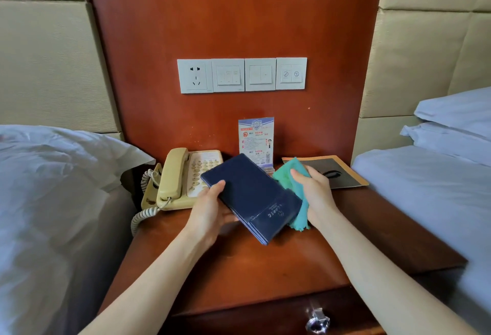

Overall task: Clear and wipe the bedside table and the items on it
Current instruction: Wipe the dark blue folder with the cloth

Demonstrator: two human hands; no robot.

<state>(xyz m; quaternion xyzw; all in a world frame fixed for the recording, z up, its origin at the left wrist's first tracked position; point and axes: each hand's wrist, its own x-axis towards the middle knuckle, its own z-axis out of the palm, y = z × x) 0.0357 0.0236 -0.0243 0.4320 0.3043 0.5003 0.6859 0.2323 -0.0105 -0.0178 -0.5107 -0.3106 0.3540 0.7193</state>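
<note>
Left hand [210, 210] grips my dark blue folder [251, 195] by its left edge, thumb on the cover, fingers curled beneath, holding it tilted above the table [239, 263]. Right hand [313, 191] pinches a green cloth [291, 175] bunched against the folder's right edge. Left of the folder sits a beige phone [183, 178]; behind it stands a notice card [255, 139]; right of it lies a dark pad [332, 171].

My left hand [210, 210] has its fingers hidden under the folder [252, 196]. Beyond it, the folder covers the phone's [186, 178] right edge and the card's [256, 141] base. The card's print is too small to read.
</note>
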